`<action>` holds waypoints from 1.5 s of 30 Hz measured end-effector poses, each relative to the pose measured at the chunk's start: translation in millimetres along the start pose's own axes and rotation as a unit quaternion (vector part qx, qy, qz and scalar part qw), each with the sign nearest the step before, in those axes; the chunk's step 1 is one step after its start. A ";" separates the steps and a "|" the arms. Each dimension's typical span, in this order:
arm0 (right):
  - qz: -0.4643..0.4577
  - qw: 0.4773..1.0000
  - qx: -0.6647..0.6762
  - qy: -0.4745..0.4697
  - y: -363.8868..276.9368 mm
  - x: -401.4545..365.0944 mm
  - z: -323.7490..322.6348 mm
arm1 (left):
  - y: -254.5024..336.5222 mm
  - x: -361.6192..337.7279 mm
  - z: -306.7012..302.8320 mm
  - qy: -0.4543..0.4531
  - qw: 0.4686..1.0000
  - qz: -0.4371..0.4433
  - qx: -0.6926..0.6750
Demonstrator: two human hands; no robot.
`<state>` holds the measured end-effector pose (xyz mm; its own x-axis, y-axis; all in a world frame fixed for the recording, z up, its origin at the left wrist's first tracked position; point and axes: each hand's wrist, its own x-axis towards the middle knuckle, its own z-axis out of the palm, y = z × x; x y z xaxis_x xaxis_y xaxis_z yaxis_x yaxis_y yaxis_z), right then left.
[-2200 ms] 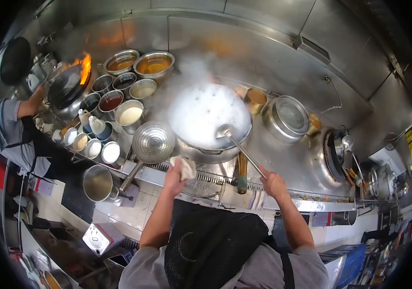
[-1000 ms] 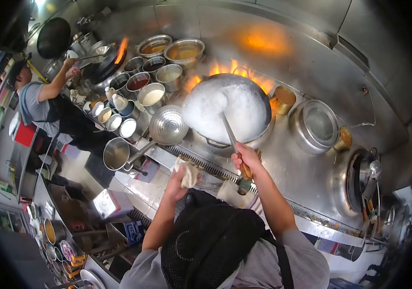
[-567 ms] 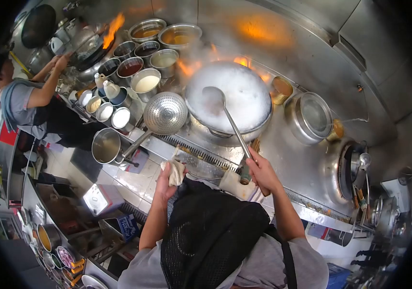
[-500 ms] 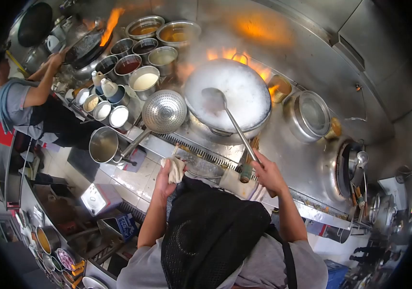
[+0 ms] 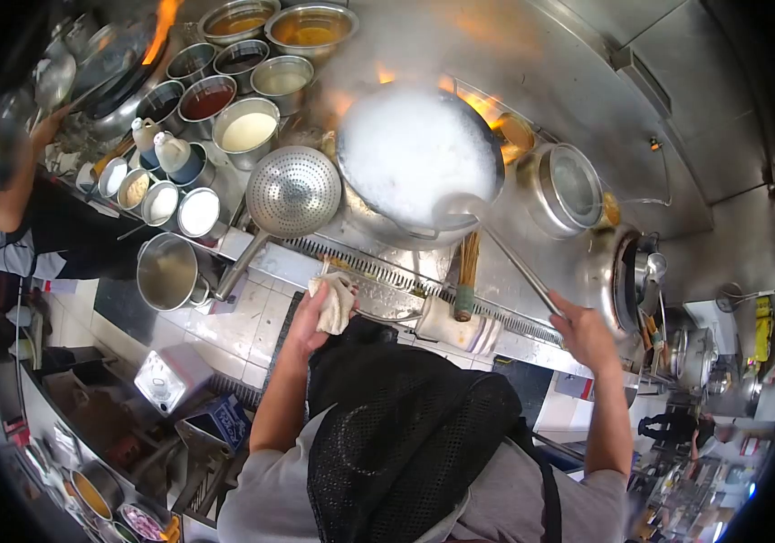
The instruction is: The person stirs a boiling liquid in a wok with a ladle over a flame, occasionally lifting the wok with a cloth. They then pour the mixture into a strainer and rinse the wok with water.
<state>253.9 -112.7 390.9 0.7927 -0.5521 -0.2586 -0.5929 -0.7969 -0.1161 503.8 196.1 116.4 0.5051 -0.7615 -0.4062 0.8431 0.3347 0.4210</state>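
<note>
A large wok [image 5: 419, 158] full of white foam and steam sits on the burner, with flames behind it. My right hand [image 5: 584, 333] grips the long handle of a steel ladle [image 5: 462, 210], whose bowl rests at the wok's near rim. My left hand [image 5: 320, 312] is closed around a folded white cloth [image 5: 336, 300] just below the stove's front grate, apart from the wok.
A perforated skimmer [image 5: 292, 193] lies across a steel pot [image 5: 168, 271] left of the wok. Several sauce and seasoning bowls [image 5: 224, 100] stand at the upper left. Another person [image 5: 7, 213] cooks at a flaming wok [image 5: 129, 54] on the far left. A lidded pot [image 5: 569, 188] stands to the right.
My right hand has slid back along the ladle handle and out to the right, drawing the ladle bowl from the wok's middle to its near rim. The left hand keeps the cloth.
</note>
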 end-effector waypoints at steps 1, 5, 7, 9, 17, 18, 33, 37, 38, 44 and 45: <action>-0.009 1.000 -0.010 0.019 5.9 10.4 22.6 | 1.9 1.0 -0.5 -0.011 1.000 -0.006 -0.001; -0.038 0.995 0.018 0.093 31.6 64.0 136.6 | 5.5 0.6 -8.2 -0.001 1.000 0.011 0.017; -0.026 0.993 0.027 0.110 15.9 79.4 165.4 | 11.3 -3.9 -7.0 0.030 0.998 0.028 0.045; -0.031 0.991 0.037 0.122 7.4 91.2 175.5 | 14.3 -6.4 -14.3 0.038 0.997 0.035 0.049; -0.005 0.992 0.045 0.116 4.1 130.4 181.3 | 25.7 -14.6 -13.5 0.040 0.994 0.044 0.093; -0.007 0.992 0.048 0.119 4.2 135.7 181.9 | 25.9 -15.2 -11.6 0.033 0.994 0.038 0.099; -0.012 0.920 0.386 0.070 -10.7 208.2 194.4 | 2.1 -34.2 -2.2 0.056 0.994 0.002 0.091; 0.071 0.836 0.544 0.001 -34.2 188.2 155.4 | 1.9 -31.4 -6.1 0.062 0.995 0.014 0.071; 0.072 0.847 0.526 0.032 -35.6 190.4 155.5 | 0.8 -30.3 -8.8 0.068 0.995 0.010 0.071; -0.013 0.937 0.301 0.176 -44.1 243.4 159.7 | 8.8 -27.0 -2.1 0.064 0.996 0.009 0.061; -0.037 0.935 0.297 0.187 -46.1 241.3 160.9 | 9.7 -25.7 -1.4 0.064 0.996 0.005 0.065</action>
<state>449.6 -169.7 179.6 0.7629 -0.6366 0.1130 -0.4197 -0.6206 -0.6623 499.2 219.7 129.8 0.5391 -0.6791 -0.4982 0.8115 0.2605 0.5231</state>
